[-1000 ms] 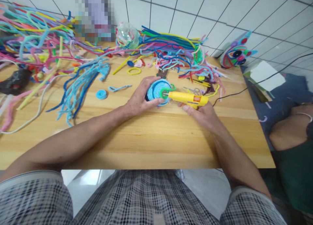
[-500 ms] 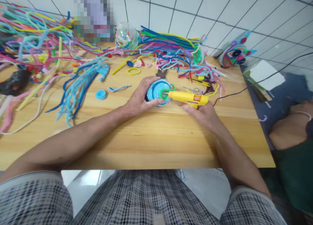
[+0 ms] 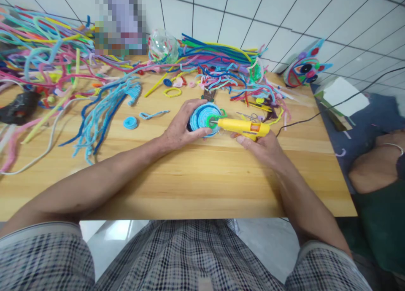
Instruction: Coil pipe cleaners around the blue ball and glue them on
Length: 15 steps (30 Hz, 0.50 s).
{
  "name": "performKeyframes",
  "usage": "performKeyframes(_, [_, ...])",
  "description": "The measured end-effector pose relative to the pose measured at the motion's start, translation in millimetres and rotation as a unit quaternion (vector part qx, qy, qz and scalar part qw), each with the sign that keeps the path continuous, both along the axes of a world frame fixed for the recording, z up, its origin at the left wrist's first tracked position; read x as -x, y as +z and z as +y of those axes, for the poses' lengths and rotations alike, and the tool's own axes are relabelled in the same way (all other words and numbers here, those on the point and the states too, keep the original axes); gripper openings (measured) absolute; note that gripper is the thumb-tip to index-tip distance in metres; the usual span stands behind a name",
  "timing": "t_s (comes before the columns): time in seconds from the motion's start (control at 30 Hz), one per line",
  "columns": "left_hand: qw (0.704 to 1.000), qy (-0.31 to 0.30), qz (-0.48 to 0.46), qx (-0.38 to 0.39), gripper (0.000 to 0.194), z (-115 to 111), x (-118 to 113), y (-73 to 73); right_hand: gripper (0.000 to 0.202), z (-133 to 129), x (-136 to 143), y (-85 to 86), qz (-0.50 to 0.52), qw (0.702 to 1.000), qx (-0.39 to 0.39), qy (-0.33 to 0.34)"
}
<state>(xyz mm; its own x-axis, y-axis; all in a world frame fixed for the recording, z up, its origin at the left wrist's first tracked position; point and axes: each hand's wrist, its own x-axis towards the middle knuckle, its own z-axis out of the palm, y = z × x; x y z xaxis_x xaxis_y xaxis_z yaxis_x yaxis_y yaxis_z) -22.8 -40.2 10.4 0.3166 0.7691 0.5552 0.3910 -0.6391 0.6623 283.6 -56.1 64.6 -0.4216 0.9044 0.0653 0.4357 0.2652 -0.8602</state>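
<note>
A round blue pipe-cleaner piece (image 3: 201,115), coiled in light and dark blue, is gripped at its left side by my left hand (image 3: 182,126). Green pipe cleaner (image 3: 223,113) forms a ring on its right part. My right hand (image 3: 261,145) is wrapped round the handle of a yellow glue gun (image 3: 236,124). The metal nozzle points left and meets the green ring; whether glue is flowing I cannot tell. To the left lie a small light-blue coil (image 3: 130,122) and a twisted light-blue strip (image 3: 154,114). Small scissors (image 3: 251,117) rest behind the glue gun.
Heaps of coloured pipe cleaners (image 3: 41,42) cover the left and back of the wooden table (image 3: 190,181). A black glue gun (image 3: 20,107) lies far left. A decorated mask-like figure (image 3: 303,69) stands back right. A dark cord (image 3: 335,103) crosses the right side, near another person's arm (image 3: 376,166).
</note>
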Motion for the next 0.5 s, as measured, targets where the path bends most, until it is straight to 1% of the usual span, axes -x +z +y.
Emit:
performKeyframes(0.3, [1.000, 0.009, 0.002, 0.009, 0.089, -0.2, -0.7, 0.8, 0.038, -0.8, 0.7, 3.3, -0.013, 1.000, 0.009, 0.009])
performKeyframes(0.5, [1.000, 0.011, 0.005, 0.008, 0.089, -0.6, -0.9, 0.8, 0.035, 0.4, -2.1, 3.2, -0.021, 1.000, 0.007, 0.021])
